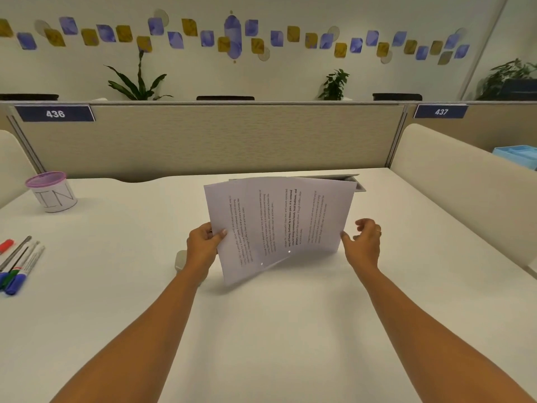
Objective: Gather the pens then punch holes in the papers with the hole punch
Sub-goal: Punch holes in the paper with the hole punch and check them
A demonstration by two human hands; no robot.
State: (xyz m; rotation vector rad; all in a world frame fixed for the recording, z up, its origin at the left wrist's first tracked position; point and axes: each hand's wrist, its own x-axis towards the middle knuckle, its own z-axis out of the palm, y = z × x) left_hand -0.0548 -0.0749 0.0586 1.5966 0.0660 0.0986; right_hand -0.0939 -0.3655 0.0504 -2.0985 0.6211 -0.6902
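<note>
Several printed papers point(279, 225) stand fanned and upright on the white desk point(279, 330), their lower edge touching it. Two small punched holes show near the lower edge. My left hand point(203, 242) pinches the sheets at their left edge, thumb in front. My right hand point(364, 242) is at the right edge with relaxed fingers, its thumb touching the paper's lower right corner. A grey hole punch point(181, 260) lies mostly hidden behind my left wrist. Several pens and markers point(19, 263) lie grouped at the desk's left edge.
A white mesh-topped cup with a pink rim point(53, 190) stands at the back left. A grey cable flap point(353, 180) sits behind the papers. Beige partitions point(203, 138) wall the desk's back and right side. A blue tray point(518, 154) lies beyond the right partition.
</note>
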